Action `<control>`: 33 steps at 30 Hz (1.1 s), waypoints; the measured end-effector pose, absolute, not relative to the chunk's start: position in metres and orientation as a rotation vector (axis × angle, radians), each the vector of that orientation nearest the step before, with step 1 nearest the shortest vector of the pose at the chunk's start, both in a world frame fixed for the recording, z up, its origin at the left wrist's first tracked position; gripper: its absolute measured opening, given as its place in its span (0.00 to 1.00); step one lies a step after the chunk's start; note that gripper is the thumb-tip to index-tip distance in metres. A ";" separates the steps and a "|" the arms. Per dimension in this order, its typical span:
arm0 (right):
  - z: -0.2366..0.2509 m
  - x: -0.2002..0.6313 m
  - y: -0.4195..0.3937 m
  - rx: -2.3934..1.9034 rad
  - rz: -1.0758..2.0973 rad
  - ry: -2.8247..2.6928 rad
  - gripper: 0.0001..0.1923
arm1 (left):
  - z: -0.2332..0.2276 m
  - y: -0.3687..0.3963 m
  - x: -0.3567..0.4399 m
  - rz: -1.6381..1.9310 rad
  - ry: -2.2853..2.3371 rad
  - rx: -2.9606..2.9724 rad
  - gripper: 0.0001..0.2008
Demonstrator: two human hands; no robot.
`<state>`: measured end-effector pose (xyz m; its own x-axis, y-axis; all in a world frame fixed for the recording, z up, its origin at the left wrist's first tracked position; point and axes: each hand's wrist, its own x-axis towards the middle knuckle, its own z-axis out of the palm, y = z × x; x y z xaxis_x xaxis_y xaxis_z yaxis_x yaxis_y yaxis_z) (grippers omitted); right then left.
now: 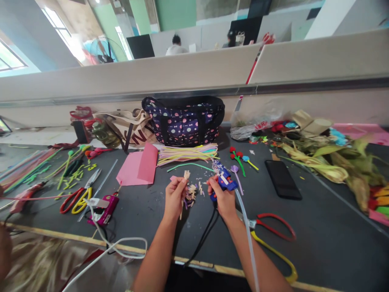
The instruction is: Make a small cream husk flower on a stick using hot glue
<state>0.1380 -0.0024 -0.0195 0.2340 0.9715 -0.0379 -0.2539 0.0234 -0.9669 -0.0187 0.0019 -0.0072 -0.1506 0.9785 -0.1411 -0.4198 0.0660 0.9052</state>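
Right hand [225, 198] is gripping a blue glue gun [224, 181], fingers wrapped closed around the handle, nozzle pointing up and left toward the other hand. A clear glue stick [247, 231] is sticking out the back of the gun and running down past the right forearm; a black cord [203, 237] is hanging from it toward the desk edge.

Left hand [175, 196] is pinching a small cream straw-like bundle [186, 175], fingers closed on it, holding it upright just left of the nozzle. Both are sitting above the dark desk [319, 227], near its middle.

Cream and purple scraps [192, 192] are lying on the desk between the hands.

Around them:
- red and yellow scissors [273, 239] lying just right of the right forearm
- black phone [283, 179] lying flat, further right
- pink folded paper [139, 166] left of the hands
- bundle of pastel straws [188, 154] behind the hands, in front of a polka-dot bag [184, 119]
- second pair of scissors [79, 195] and a magenta glue gun [105, 207] on the left, white cable [121, 245] trailing off it
- small finished flowers [238, 158] just right of the straws
- dried corn husks [331, 162] piling up far right
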 end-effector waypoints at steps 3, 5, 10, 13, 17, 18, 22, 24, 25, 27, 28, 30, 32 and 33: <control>-0.019 0.139 -0.002 -1.150 1.168 -0.877 0.18 | -0.005 0.004 -0.026 1.492 1.073 0.650 0.15; -0.017 0.140 -0.003 -1.179 1.192 -0.900 0.18 | -0.004 0.005 -0.029 1.505 1.069 0.622 0.15; -0.014 0.136 -0.010 -1.151 1.243 -0.984 0.19 | -0.006 0.004 -0.024 1.474 1.042 0.585 0.15; -0.016 0.133 -0.016 -1.218 1.210 -1.051 0.20 | -0.005 0.004 -0.021 1.475 1.023 0.586 0.16; -0.024 0.132 -0.022 -1.237 1.149 -1.195 0.19 | -0.003 0.003 -0.020 1.498 1.014 0.555 0.17; -0.025 0.131 -0.023 -1.229 1.139 -1.229 0.18 | -0.002 0.003 -0.020 1.504 1.012 0.552 0.17; -0.022 0.128 -0.027 -1.196 1.137 -1.307 0.17 | -0.002 0.002 -0.020 1.509 1.013 0.563 0.17; -0.016 0.126 -0.029 -1.184 1.140 -1.324 0.17 | -0.002 0.002 -0.019 1.503 1.008 0.576 0.17; -0.013 0.124 -0.029 -1.181 1.140 -1.327 0.17 | -0.002 0.001 -0.019 1.499 1.004 0.583 0.17; -0.008 0.122 -0.030 -1.180 1.148 -1.327 0.17 | -0.002 0.001 -0.019 1.495 0.996 0.598 0.16; -0.006 0.122 -0.030 -1.181 1.157 -1.325 0.16 | -0.003 0.001 -0.019 1.495 0.994 0.605 0.16; -0.003 0.121 -0.031 -1.188 1.174 -1.313 0.16 | -0.004 0.001 -0.019 1.492 0.993 0.617 0.16; -0.002 0.121 -0.031 -1.196 1.187 -1.305 0.17 | -0.006 0.001 -0.019 1.486 0.995 0.626 0.15; -0.002 0.120 -0.032 -1.198 1.194 -1.301 0.18 | -0.007 0.001 -0.020 1.484 0.996 0.631 0.15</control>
<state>0.1204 -0.0315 -0.0021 -0.0501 0.9982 0.0341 0.0516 0.0367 -0.9980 -0.0195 0.0012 -0.0072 -0.1729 0.9728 -0.1544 -0.5115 0.0453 0.8581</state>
